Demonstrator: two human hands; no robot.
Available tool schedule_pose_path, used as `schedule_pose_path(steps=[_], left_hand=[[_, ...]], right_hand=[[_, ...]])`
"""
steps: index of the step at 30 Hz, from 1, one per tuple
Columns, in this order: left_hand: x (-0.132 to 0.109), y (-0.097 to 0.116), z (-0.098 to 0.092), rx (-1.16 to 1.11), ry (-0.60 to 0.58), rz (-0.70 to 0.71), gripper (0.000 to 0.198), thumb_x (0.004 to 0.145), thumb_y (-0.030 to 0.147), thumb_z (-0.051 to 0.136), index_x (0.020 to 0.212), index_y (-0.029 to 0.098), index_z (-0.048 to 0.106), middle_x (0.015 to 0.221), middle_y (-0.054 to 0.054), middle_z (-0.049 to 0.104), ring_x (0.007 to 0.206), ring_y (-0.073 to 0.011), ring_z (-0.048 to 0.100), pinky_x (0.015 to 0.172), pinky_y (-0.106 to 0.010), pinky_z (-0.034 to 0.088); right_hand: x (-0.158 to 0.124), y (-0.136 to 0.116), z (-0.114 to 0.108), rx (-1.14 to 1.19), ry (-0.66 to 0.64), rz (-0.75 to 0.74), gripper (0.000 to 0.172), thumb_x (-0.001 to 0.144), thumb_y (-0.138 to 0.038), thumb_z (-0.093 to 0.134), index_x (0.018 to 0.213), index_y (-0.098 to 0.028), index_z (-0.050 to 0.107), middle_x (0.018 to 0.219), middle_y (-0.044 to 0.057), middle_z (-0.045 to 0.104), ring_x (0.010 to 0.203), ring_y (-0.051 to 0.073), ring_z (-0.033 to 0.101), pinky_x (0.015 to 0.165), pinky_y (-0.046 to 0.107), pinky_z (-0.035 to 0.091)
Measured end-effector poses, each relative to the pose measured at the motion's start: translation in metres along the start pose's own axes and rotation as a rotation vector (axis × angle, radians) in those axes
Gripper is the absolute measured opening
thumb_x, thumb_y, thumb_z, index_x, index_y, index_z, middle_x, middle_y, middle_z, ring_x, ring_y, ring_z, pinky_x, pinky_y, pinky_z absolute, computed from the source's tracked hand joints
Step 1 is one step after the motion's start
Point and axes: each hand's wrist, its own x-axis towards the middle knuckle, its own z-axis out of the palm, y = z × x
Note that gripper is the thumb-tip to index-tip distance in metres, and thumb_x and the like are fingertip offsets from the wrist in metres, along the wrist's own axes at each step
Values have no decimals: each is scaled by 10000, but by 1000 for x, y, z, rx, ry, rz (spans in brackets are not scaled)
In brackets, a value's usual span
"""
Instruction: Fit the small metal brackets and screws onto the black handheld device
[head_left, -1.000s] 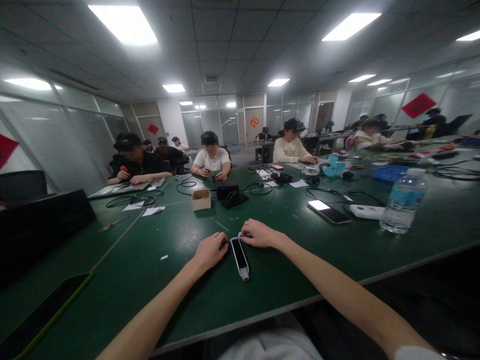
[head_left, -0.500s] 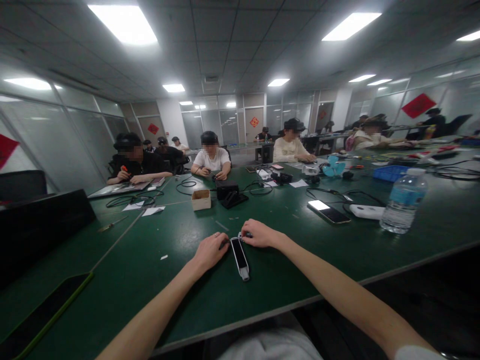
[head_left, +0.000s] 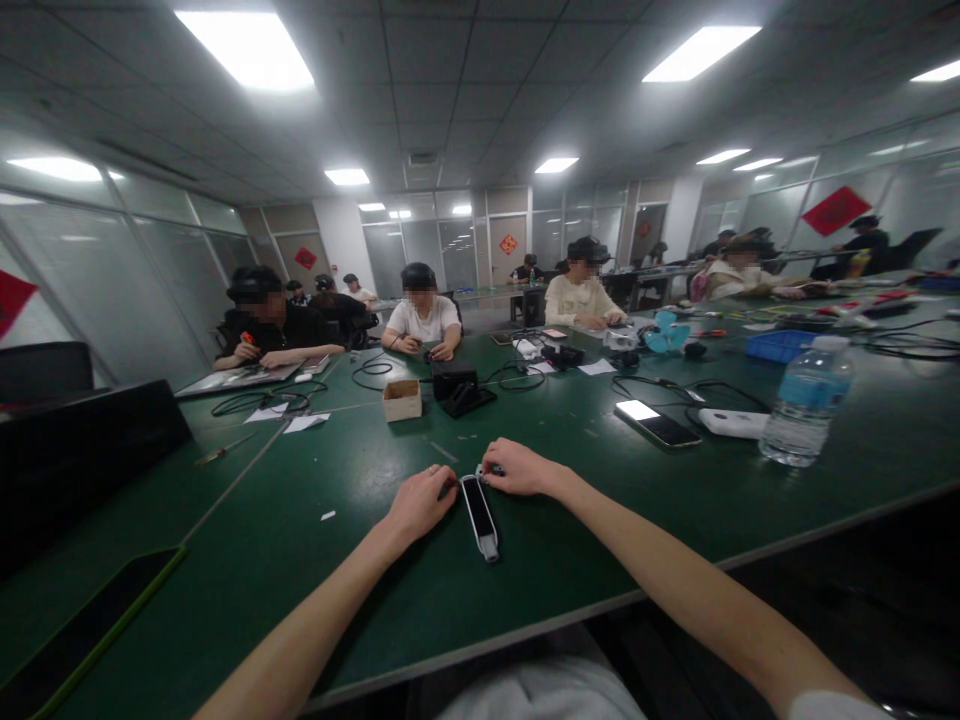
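On the green table, a slim white-edged device with a long black face [head_left: 478, 510], shaped like a scanning pen, lies between my hands. Its narrow pale end points toward me. My left hand [head_left: 426, 497] rests just left of its far end, fingers curled and closed; what they hold, if anything, is hidden. On the other side, my right hand [head_left: 519, 467] has its fingers pinched by the device's far right corner. A small grey piece shows at those fingertips, too small to name.
To the right are a lit phone [head_left: 657, 424], a white flat device [head_left: 735, 424] and a water bottle [head_left: 806, 405]. Ahead stand a small open box [head_left: 403, 400] and a black stand [head_left: 459, 388]. A green-edged dark panel [head_left: 90, 630] lies near left. Co-workers sit across the table.
My hands and the slim device stay in place. Across the table, the hands of the co-worker in the cream top have shifted slightly.
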Motion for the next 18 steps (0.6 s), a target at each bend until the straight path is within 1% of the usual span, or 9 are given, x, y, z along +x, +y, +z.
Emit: schedule_pose_path(steps=[6,9,13,18], left_hand=[[0,0,-1,-7,-10,-9,180,886,284,439,996,224,567,988,-31,627,875,-171,595,760,-276,450],[0,-1,1,-10,0,8,173,888,280,436,988,221,565,983,-31,627,869,-169,595,756,-273,449],[1,-3,3,-5,-11,-6,175,890,285,436,989,225,567,990,-32,626,884,-172,593,780,-277,446],[-1,-5,3,1,-24,-7,184,890,285,437,1004,223,567,994,-33,627,887,-171,593,775,-275,446]], right_hand=[[-1,0,-4,1,9,-7,169,838,-285,579,883,-154,675,900,79,620,866,188,534,729,275,402],[-2,6,-12,-35,57,15,188,859,-298,553,897,-155,667,901,82,619,877,190,531,747,282,400],[-7,21,-23,-152,132,98,182,866,-268,528,892,-142,657,903,94,622,888,197,533,781,291,398],[-14,39,-37,-280,121,251,160,850,-226,524,881,-150,661,903,102,631,889,211,551,777,297,403]])
